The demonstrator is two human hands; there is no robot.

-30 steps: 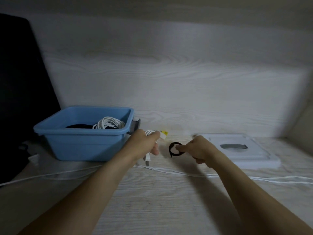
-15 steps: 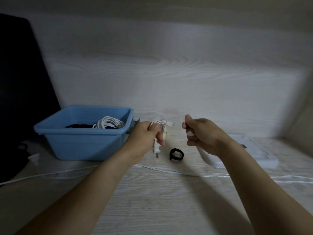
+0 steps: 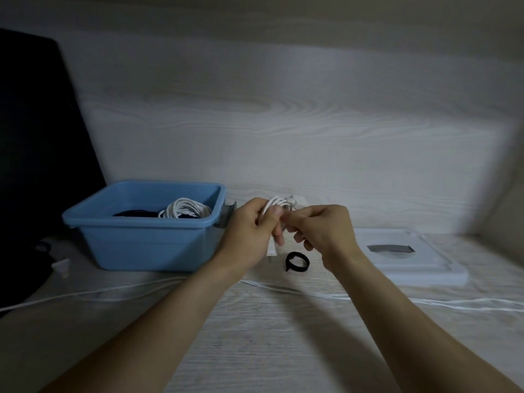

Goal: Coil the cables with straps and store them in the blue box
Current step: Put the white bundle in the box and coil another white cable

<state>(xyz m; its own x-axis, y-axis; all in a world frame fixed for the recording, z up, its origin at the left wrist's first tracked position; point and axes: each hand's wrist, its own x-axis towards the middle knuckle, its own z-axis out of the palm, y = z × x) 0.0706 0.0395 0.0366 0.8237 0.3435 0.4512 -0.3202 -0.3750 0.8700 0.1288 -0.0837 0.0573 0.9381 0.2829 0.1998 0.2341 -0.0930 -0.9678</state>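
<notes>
My left hand (image 3: 253, 226) grips a small bundle of coiled white cable (image 3: 279, 204), whose white plug (image 3: 272, 249) hangs down below the fist. My right hand (image 3: 321, 226) meets it from the right, fingertips pinched on the same bundle. On the table just below both hands lies a black strap (image 3: 297, 261), curled in a loop and untouched. To the left stands the blue box (image 3: 147, 242); inside it are a coiled white cable (image 3: 185, 209) and a dark coil (image 3: 136, 214).
A long white cable (image 3: 326, 296) runs across the table in front of my arms. A flat white tray (image 3: 411, 268) with a grey slot lies at the right. A dark monitor (image 3: 37, 154) stands at the far left beside a small white plug (image 3: 61, 265).
My right hand left the black strap on the table, rose and moved left onto the cable bundle. My left hand lifted the bundle slightly; the plug now hangs down.
</notes>
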